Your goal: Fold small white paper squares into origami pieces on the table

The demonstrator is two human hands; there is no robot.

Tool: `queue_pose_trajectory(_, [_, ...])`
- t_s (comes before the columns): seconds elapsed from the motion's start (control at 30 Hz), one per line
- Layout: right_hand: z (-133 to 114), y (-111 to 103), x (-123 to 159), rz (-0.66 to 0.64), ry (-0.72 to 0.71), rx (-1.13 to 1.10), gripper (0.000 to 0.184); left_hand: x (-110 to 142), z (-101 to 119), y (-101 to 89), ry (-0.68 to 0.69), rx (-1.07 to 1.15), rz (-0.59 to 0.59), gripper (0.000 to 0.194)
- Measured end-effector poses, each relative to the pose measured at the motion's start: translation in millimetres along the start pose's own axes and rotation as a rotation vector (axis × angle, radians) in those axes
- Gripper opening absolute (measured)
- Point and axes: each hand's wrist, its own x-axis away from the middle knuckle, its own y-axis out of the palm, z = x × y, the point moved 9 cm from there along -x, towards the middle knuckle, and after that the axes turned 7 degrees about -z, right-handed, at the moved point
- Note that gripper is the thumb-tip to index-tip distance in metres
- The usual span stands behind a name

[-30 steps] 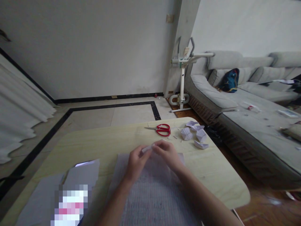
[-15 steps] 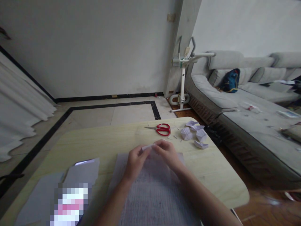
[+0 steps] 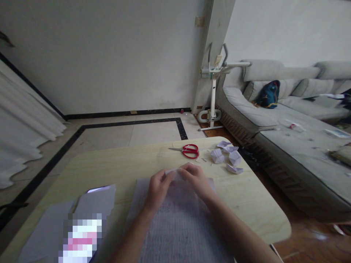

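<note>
A small piece of white paper point(image 3: 172, 171) is pinched between both hands near the middle of the table. My left hand point(image 3: 159, 186) grips its left side, fingers closed. On its right side, my right hand point(image 3: 194, 178) holds it with thumb and fingers together. Much of the paper is hidden behind the fingers. Beneath the hands lies a large lined sheet point(image 3: 181, 230) with writing on it. Beyond them rest red-handled scissors point(image 3: 190, 150), blades pointing left. Several folded paper shapes point(image 3: 218, 156) sit at the far right of the table.
The pale wooden table point(image 3: 255, 204) has rounded corners. White papers point(image 3: 46, 226) and a phone with a blurred screen point(image 3: 82, 237) lie at its left. Small paper scraps point(image 3: 204, 159) are near the scissors. A grey sofa point(image 3: 301, 146) stands to the right, and white exercise equipment point(image 3: 213, 91) behind.
The paper between my fingers has shifted slightly and looks tilted a little differently. Both hands stay in nearly the same place, and everything else is unchanged.
</note>
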Motion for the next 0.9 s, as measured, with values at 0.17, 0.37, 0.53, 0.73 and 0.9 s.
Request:
queue_pose_trajectory(0.17, [-2.1, 0.7, -0.3, 0.002, -0.036, 0.051, 0.025, -0.4, -0.6, -0.6, 0.016, -0.008, -0.004, 0.028])
queue_pose_trajectory(0.37, [-2.6, 1.6, -0.1, -0.003, -0.058, 0.096, 0.024, -0.8, 0.2, -0.7, 0.025, -0.002, -0.008, 0.025])
queue_pose_trajectory(0.53, [-3.2, 1.6, 0.1, 0.002, -0.07, 0.111, 0.023, -0.2, 2.0, -0.6, 0.042, -0.005, -0.005, 0.023])
queue_pose_trajectory(0.73, [-3.9, 3.5, 0.3, -0.014, -0.054, 0.065, 0.026, 0.3, 0.9, -1.0, 0.032, -0.024, 0.002, 0.026])
queue_pose_trajectory(0.9, [-1.3, 2.9, 0.7, -0.017, -0.024, 0.009, 0.028, 1.1, 0.2, 0.1, 0.048, -0.032, -0.018, 0.026])
